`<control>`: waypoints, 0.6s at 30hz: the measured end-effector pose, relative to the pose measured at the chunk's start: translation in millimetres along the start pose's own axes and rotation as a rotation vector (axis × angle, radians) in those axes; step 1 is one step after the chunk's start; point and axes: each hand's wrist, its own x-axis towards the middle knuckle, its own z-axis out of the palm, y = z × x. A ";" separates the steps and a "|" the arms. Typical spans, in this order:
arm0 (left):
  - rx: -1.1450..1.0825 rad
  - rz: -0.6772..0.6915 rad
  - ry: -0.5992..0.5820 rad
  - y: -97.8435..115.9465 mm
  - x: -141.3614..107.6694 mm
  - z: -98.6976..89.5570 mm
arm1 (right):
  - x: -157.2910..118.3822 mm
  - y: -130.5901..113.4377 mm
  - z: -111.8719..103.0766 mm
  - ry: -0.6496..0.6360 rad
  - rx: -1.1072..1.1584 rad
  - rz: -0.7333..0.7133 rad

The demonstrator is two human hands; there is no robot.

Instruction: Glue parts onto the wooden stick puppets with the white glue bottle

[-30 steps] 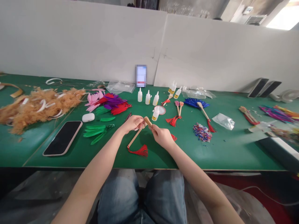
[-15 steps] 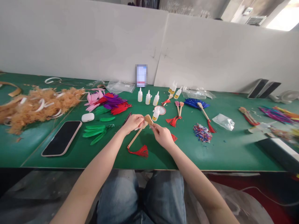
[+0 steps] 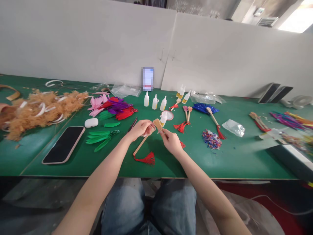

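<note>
My right hand is closed round a small wooden fan handle with a flat, paddle-like end that points up and to the left. Red tassel threads peek out behind that hand. Just left of the paddle end, my left hand has its fingers curled in a pinch; what is in them is too small to tell. Beneath lies another wooden stick with a red tassel, its upper end hidden by my left hand. A white glue bottle stands right behind the paddle end.
Several glue bottles stand at the back. Green feathers, a phone and a white earbud case are on the left. To the right lie tasselled handles, a blue feather fan and a sequin-like pile.
My right hand has shifted slightly right with the wooden fan handle, whose paddle end has turned and now sits apart from the left fingertips. My left hand has barely moved.
</note>
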 end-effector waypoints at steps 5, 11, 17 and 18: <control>0.145 0.028 0.049 0.8 -1.0 -0.9 | -0.9 -0.5 1.4 -0.023 -0.148 -0.007; 0.421 0.112 0.056 0.3 -2.0 -5.4 | -1.2 1.3 3.8 -0.043 -0.337 -0.061; 0.598 0.178 0.070 -0.9 -3.8 -9.2 | -1.7 7.2 3.1 -0.034 -0.330 -0.185; 0.616 0.195 0.075 -1.7 -3.8 -9.2 | -1.7 8.1 2.7 -0.039 -0.325 -0.196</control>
